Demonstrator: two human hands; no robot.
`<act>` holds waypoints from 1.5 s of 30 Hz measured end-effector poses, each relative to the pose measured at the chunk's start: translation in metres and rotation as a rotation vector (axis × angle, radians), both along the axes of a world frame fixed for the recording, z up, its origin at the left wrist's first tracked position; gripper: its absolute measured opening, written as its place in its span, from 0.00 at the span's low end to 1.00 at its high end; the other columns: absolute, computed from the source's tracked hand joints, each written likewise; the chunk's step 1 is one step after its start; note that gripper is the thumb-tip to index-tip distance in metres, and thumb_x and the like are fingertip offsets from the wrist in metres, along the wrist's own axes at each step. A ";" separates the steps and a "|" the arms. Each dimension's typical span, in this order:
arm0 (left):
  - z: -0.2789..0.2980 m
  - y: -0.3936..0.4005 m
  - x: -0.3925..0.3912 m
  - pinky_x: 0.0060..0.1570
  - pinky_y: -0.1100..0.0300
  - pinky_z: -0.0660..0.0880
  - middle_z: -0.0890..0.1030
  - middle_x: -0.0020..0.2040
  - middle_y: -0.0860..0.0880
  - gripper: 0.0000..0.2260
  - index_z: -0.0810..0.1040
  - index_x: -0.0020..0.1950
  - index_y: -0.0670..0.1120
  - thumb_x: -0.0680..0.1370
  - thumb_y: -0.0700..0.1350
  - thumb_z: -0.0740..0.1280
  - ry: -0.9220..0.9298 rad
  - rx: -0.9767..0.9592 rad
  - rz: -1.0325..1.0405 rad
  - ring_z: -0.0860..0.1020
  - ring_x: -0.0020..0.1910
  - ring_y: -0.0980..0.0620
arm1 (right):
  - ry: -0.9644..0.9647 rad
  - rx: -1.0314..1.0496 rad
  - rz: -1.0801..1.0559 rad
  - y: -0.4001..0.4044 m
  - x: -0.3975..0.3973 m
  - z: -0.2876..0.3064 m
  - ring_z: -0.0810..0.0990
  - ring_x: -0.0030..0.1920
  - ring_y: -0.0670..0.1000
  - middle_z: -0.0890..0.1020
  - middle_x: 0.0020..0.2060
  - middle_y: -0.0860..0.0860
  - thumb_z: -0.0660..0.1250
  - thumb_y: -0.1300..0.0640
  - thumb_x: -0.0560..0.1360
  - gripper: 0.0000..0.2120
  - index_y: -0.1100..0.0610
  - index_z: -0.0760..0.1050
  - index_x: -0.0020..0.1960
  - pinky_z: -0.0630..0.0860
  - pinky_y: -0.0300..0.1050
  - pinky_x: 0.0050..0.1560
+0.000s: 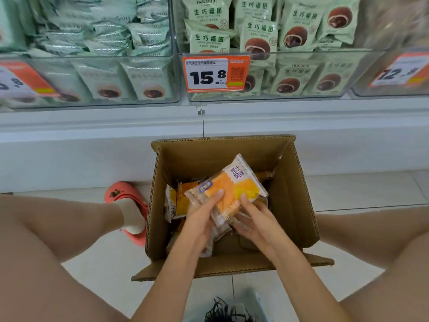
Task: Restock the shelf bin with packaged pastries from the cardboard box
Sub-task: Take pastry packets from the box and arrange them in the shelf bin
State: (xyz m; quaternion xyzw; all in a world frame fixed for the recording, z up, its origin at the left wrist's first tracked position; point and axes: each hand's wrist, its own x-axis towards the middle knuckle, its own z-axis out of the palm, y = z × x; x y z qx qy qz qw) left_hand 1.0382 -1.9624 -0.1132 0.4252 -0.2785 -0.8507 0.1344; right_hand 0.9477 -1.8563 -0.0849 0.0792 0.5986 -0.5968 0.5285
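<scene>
Pickup step: left hand [201, 213] and right hand [254, 220] fingers clamped on orange pastry packs [228, 190] inside cardboard box [299, 205]; next likely lift to shelf bin [348, 73].

Pale glossy floor tiles [362, 191] with thin dark joints, lit evenly from above. A white shelf front [92, 145] across the whole width, split by a narrow vertical seam [203, 126] with a small clip at its top. Above it, clear plastic bin walls [301, 66], slightly reflective. Behind the plastic, green packets [257, 36] printed with a round brown pastry. An orange and white price tag [214, 73] reading 15.8 at the centre; two more tags, blurred, at far left [21, 82] and far right [401, 70]. No window in view.
</scene>
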 end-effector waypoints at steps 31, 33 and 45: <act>0.213 -0.059 -0.026 0.30 0.68 0.75 0.84 0.35 0.54 0.12 0.79 0.45 0.49 0.67 0.38 0.77 0.086 -0.821 -0.068 0.82 0.33 0.59 | 1.019 -0.182 0.340 -0.043 -0.076 0.219 0.83 0.42 0.43 0.85 0.41 0.43 0.74 0.57 0.70 0.10 0.48 0.80 0.49 0.79 0.35 0.43; 0.260 -0.073 -0.040 0.34 0.67 0.77 0.84 0.35 0.54 0.11 0.80 0.45 0.48 0.67 0.39 0.77 0.156 -0.973 -0.043 0.82 0.35 0.58 | 1.081 -0.236 0.260 -0.055 -0.090 0.258 0.83 0.43 0.44 0.85 0.41 0.45 0.74 0.58 0.70 0.08 0.52 0.82 0.49 0.79 0.38 0.44; 0.415 -0.182 -0.152 0.62 0.49 0.71 0.81 0.57 0.40 0.19 0.79 0.59 0.37 0.80 0.46 0.54 -0.400 -2.448 0.574 0.77 0.60 0.41 | 1.357 -0.567 -0.214 -0.154 -0.197 0.480 0.82 0.47 0.51 0.83 0.47 0.53 0.70 0.59 0.74 0.11 0.59 0.77 0.56 0.79 0.49 0.51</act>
